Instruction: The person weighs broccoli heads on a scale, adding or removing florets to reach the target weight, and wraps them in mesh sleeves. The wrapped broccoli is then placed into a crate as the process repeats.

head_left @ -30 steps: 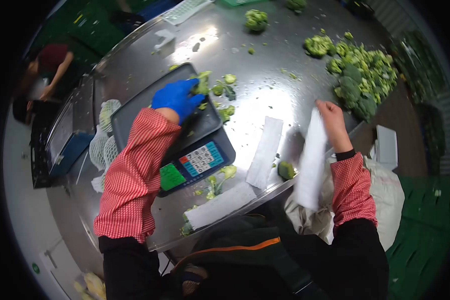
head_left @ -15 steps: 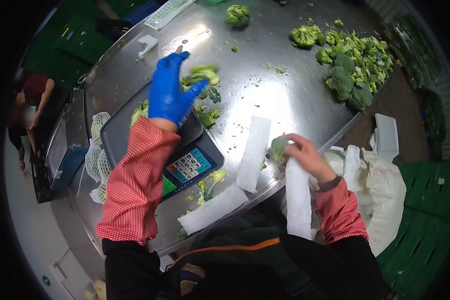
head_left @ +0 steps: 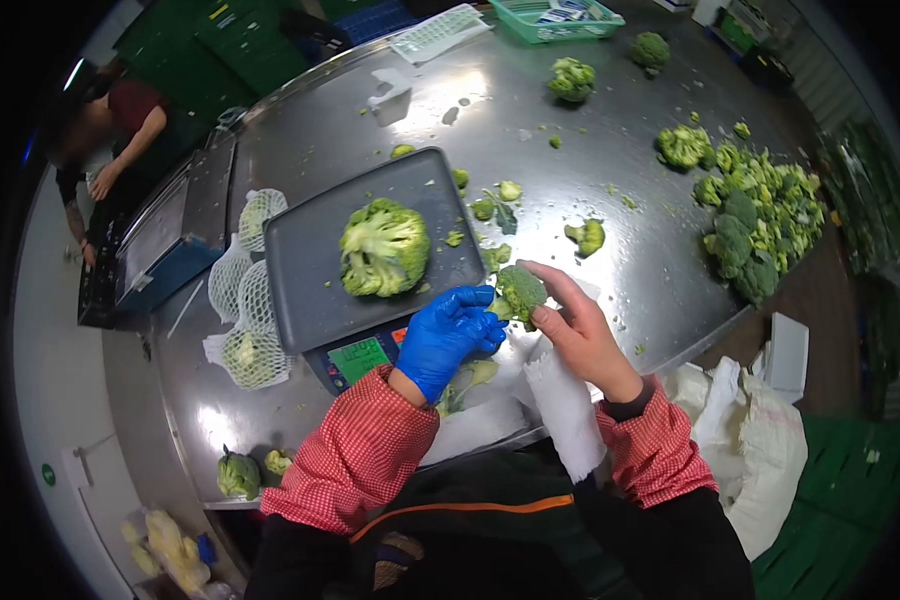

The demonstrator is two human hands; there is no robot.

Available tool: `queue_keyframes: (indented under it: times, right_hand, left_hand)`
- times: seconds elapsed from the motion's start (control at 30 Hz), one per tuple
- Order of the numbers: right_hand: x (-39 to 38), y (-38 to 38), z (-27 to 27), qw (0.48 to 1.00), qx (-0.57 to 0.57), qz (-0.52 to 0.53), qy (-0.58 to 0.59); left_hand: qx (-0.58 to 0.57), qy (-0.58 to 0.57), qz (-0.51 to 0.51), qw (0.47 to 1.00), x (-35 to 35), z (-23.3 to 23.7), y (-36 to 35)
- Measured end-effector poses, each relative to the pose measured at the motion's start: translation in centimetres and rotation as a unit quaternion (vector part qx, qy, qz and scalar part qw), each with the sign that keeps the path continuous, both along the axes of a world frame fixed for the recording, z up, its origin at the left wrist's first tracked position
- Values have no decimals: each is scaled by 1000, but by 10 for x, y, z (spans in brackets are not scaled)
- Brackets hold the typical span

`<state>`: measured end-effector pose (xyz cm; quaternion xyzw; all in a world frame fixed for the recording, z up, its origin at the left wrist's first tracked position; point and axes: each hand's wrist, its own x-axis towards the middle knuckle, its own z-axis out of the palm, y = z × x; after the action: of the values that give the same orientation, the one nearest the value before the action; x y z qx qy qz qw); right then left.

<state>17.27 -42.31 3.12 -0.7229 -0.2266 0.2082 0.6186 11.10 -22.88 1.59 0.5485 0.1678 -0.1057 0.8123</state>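
My left hand [head_left: 450,335], in a blue glove, pinches the stem side of a small broccoli floret [head_left: 519,293] just in front of the scale. From the other side my right hand [head_left: 585,335], bare, holds the same floret between thumb and fingers. A white net sleeve [head_left: 565,410] hangs below my right hand, by the table edge. A large broccoli head [head_left: 384,248] lies on the scale's grey tray [head_left: 300,300]. The green display [head_left: 358,360] is lit, and my left hand partly covers the keypad.
Netted broccoli [head_left: 255,355] lies left of the scale. A large broccoli pile [head_left: 755,215] fills the table's right side. A green basket [head_left: 555,28] stands at the back. Another person [head_left: 130,125] works at far left. A white sack [head_left: 770,450] stands at lower right.
My left hand has come back from beyond the scale and now meets my right hand at the floret. The scale tray, hidden before, shows a large broccoli head. The camera view has shifted.
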Motion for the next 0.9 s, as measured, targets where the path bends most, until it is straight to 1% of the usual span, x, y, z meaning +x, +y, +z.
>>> queue_keyframes:
  times: [0.07,0.17,0.23,0.3,0.4,0.5,0.53,0.6,0.7,0.8,0.9]
  right_hand:
    - [-1,10,21,990,-117,5,-75]
    - [-4,34,18,977,-95,-26,-192]
    - [-4,43,15,971,-83,-34,-222]
    - [-5,50,14,976,-87,-27,-196]
    - [-7,57,18,985,-104,-25,-133]
    - [-7,60,15,994,-87,-23,-69]
    - [-7,61,15,994,-88,-21,-69]
    - [-7,62,15,994,-89,-18,-68]
    - [-7,60,22,989,-125,-9,-82]
    - [-6,56,24,984,-99,-1,-145]
    - [-7,55,19,980,-76,-7,-181]
  left_hand:
    - [12,-17,28,999,-6,0,13]
    - [13,-28,62,998,-14,2,24]
    - [22,-26,77,996,-17,5,29]
    - [31,-19,90,995,-20,9,33]
    - [65,-73,90,991,-23,5,39]
    - [96,-152,98,979,-25,17,34]
    - [163,-191,70,965,-24,17,35]
    - [294,-265,11,918,-24,16,39]
    - [237,-225,22,945,-22,5,40]
    - [134,-175,67,973,-23,11,29]
    - [74,-134,105,983,-22,9,21]
